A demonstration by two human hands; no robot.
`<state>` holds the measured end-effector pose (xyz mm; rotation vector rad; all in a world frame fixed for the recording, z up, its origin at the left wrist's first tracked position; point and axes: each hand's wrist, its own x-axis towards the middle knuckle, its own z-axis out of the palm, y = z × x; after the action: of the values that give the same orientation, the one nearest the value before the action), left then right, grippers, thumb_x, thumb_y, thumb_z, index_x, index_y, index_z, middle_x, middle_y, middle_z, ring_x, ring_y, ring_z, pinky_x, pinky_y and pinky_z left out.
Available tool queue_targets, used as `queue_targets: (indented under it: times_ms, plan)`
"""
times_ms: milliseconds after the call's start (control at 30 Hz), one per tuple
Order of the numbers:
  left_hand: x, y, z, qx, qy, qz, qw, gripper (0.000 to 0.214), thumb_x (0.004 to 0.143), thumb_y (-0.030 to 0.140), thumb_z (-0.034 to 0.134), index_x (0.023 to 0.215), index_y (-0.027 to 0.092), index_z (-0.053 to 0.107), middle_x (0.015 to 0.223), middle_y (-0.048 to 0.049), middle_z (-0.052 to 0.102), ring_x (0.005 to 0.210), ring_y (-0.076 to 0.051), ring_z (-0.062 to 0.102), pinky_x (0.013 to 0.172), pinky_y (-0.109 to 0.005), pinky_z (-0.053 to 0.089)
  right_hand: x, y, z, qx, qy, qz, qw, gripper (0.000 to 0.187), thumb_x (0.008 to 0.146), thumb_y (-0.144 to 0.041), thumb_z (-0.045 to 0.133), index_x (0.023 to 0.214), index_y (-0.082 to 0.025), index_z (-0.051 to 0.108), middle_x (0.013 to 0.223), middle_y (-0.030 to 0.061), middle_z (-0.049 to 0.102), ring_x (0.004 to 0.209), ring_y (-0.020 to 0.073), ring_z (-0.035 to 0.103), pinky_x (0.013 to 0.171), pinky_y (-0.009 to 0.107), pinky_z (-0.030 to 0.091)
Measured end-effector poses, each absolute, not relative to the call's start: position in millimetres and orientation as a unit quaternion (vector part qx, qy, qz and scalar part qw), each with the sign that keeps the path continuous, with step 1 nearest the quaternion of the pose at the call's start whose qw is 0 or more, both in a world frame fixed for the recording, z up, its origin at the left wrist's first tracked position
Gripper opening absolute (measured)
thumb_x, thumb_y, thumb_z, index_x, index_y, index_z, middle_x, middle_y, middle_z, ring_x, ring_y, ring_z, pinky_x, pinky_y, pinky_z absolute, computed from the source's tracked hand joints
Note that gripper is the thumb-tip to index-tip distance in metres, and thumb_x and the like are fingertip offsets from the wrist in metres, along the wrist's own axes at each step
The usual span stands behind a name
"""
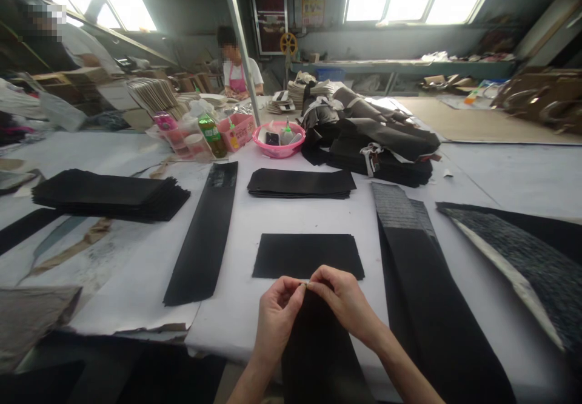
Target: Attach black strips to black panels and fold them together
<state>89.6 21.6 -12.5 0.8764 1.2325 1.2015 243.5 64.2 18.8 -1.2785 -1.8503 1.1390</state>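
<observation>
Pinching the black strip (321,352) at its far end, left hand (278,308) + right hand (344,293) fingertips closed, rest running back below the grip. Prob light n bendy imo, so edge hold's fine.

A pink basin (279,150) stands near a pink basket (240,136) and a green-labelled bottle (211,133).
</observation>
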Motion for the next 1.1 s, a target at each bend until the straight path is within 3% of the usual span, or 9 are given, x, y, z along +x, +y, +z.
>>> queue_targets:
  times_ms: [200, 667, 1100]
  plan:
    - [92, 21, -10, 0.33, 0.501, 0.521, 0.607, 0.026, 0.083, 0.039, 0.066, 0.083, 0.014, 0.059, 0.072, 0.0011, 0.058, 0.063, -0.009, 0.049, 0.058, -0.018, 0.04, 241, 63, 18, -0.488, -0.707, 0.416, 0.299, 0.021, 0.092, -0.029, 0.056, 0.073, -0.021, 0.057, 0.069, -0.0046, 0.058, 0.064, 0.0111, 0.051, 0.059, 0.024, 0.036]
    - [84, 27, -4, 0.329, 0.497, 0.507, 0.623, 0.026, 0.076, 0.034, 0.075, 0.092, 0.016, 0.066, 0.082, -0.0015, 0.067, 0.075, -0.012, 0.059, 0.07, -0.019, 0.047, 261, 71, 27, -0.49, -0.714, 0.423, 0.265, 0.014, 0.089, -0.029, 0.06, 0.078, -0.023, 0.065, 0.075, -0.0047, 0.064, 0.07, 0.0118, 0.057, 0.063, 0.024, 0.038]
    - [82, 26, -2, 0.336, 0.478, 0.497, 0.641, 0.024, 0.082, 0.038, 0.068, 0.08, 0.015, 0.062, 0.069, 0.0023, 0.058, 0.063, -0.008, 0.048, 0.06, -0.018, 0.039, 260, 67, 37, -0.476, -0.756, 0.365, 0.262, 0.017, 0.091, -0.025, 0.057, 0.075, -0.021, 0.059, 0.074, -0.0042, 0.061, 0.068, 0.0111, 0.055, 0.063, 0.024, 0.036]
